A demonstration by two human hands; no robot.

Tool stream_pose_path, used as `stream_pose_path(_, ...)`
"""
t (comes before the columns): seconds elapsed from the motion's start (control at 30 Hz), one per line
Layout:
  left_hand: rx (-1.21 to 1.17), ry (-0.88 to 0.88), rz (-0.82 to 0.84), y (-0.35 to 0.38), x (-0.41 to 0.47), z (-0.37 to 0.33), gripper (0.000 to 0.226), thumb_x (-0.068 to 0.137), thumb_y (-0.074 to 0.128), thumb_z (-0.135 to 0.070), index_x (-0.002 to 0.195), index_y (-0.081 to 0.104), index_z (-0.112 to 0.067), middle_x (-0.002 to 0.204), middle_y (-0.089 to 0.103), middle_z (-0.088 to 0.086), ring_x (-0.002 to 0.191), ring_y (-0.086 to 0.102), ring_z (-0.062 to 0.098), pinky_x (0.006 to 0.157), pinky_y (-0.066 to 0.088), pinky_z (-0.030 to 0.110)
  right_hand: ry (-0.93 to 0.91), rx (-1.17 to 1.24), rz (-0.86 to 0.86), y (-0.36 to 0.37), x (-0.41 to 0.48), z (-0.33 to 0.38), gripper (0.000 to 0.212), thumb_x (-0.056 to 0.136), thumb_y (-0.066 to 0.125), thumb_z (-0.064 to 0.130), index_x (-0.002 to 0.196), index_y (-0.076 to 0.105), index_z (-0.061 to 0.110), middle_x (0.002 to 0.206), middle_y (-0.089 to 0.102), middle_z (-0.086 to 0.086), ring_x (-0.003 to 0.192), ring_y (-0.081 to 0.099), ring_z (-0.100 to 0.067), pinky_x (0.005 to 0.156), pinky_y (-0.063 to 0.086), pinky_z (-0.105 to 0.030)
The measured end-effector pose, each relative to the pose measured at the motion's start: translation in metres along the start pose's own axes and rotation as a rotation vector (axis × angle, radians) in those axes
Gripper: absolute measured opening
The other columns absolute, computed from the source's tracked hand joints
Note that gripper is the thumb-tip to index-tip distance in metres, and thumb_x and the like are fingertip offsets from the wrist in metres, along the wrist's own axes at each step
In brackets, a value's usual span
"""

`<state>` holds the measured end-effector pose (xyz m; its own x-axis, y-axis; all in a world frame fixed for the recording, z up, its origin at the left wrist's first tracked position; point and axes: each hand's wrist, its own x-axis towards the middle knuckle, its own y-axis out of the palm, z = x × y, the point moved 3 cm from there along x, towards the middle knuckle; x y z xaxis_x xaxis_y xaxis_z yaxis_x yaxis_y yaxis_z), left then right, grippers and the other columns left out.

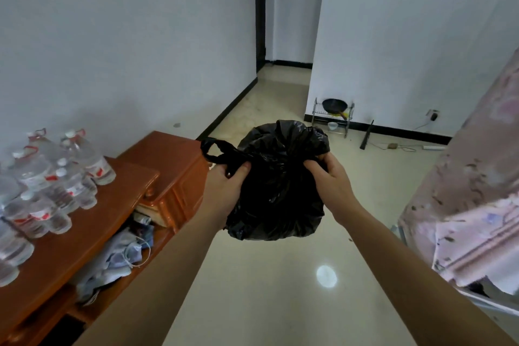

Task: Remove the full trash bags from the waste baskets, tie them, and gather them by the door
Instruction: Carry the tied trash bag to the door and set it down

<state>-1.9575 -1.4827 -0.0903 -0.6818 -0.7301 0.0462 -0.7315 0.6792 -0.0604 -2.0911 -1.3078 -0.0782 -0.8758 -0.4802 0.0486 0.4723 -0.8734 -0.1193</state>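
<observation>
Black trash bag [276, 185] held upright over the floor [252, 289].
Left hand [224, 185] pinches its handle loop [214, 152]; right hand [328, 177] grips gathered plastic; bottles [50, 177] crowd the cabinet's [92, 233] left edge.

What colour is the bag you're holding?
Black, a shiny black bag, seen in the head view.

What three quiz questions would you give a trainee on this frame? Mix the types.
1. True or false: the black trash bag rests on the floor.
2. What stands on the wooden cabinet? A) water bottles B) books C) plates
3. Fill in: the bag's handle loop is in the grip of the ___ hand.

Key: 1 false, both hands hold it up; 2 A; 3 left hand.
</observation>
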Motion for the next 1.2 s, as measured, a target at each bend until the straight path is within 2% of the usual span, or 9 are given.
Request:
stream_pose_path(0.1,0.012,-0.011,0.008,0.021,0.093,0.018,0.017,0.096,0.065,-0.032,0.108,0.072,-0.023,0.104,0.076,-0.007,0.1,0.071,0.013,0.086,0.057,0.031,0.007,0.003,-0.02,0.016,0.091,-0.02,0.011,0.094,0.06,0.029,0.103,0.065,0.026,0.101,0.071,0.005,0.1,0.067,-0.015,0.093,0.055,-0.042)
stream_pose_path(0.3,0.042,0.003,0.011,0.07,0.29,0.034,0.013,0.097,0.063,-0.03,0.102,0.072,-0.024,0.103,0.075,-0.004,0.098,0.071,0.015,0.092,0.058,0.042,0.005,0.034,-0.055,0.041,0.291,-0.051,0.014,0.092,0.061,0.029,0.105,0.065,0.026,0.103,0.071,0.005,0.1,0.067,-0.014,0.096,0.054,-0.045)
stream_pose_path(0.4,0.055,0.0,-0.007,0.082,0.386,0.027,0.01,0.098,0.062,-0.028,0.097,0.072,-0.026,0.101,0.076,-0.004,0.096,0.072,0.015,0.092,0.057,0.043,0.019,0.04,-0.034,0.059,0.396,-0.047,0.017,0.092,0.061,0.03,0.107,0.066,0.026,0.104,0.071,0.006,0.1,0.067,-0.012,0.096,0.054,-0.044)
stream_pose_path(0.5,0.074,-0.019,-0.061,0.08,0.485,0.019,0.012,0.096,0.064,-0.034,0.098,0.073,-0.025,0.102,0.076,-0.002,0.096,0.072,0.019,0.092,0.057,0.047,0.015,0.047,0.007,0.088,0.499,-0.033,0.018,0.092,0.061,0.029,0.109,0.066,0.024,0.105,0.071,0.005,0.099,0.067,-0.011,0.095,0.055,-0.041)
stream_pose_path(0.67,0.019,-0.044,-0.127,0.071,0.621,0.024,0.013,0.098,0.063,-0.028,0.092,0.073,-0.022,0.089,0.077,-0.007,0.083,0.074,0.011,0.079,0.059,0.034,0.04,0.028,0.078,0.144,0.637,-0.032,0.019,0.091,0.062,0.034,0.107,0.066,0.025,0.106,0.071,0.004,0.1,0.067,-0.011,0.094,0.056,-0.04)
stream_pose_path(0.8,-0.025,-0.047,-0.141,0.068,0.753,0.044,0.012,0.097,0.064,-0.025,0.096,0.075,-0.02,0.095,0.078,-0.003,0.091,0.074,0.017,0.084,0.059,0.038,0.026,0.017,0.083,0.188,0.762,-0.044,0.017,0.091,0.064,0.033,0.104,0.067,0.025,0.104,0.071,0.004,0.099,0.068,-0.013,0.094,0.055,-0.043)
stream_pose_path(1.0,-0.075,-0.058,-0.069,0.073,0.946,0.049,0.014,0.096,0.064,-0.025,0.101,0.076,-0.018,0.098,0.078,-0.001,0.093,0.075,0.019,0.086,0.06,0.042,0.028,0.025,0.044,0.242,0.938,-0.038,0.016,0.091,0.064,0.034,0.103,0.067,0.026,0.103,0.072,0.004,0.099,0.069,-0.014,0.092,0.057,-0.04)
stream_pose_path(1.2,-0.087,-0.094,0.011,0.128,1.125,0.048,0.014,0.096,0.064,-0.022,0.102,0.075,-0.016,0.099,0.078,0.0,0.092,0.074,0.017,0.08,0.059,0.033,0.047,0.041,-0.051,0.244,1.103,-0.042,0.012,0.093,0.063,0.029,0.104,0.067,0.023,0.102,0.071,0.004,0.097,0.068,-0.011,0.089,0.056,-0.034)
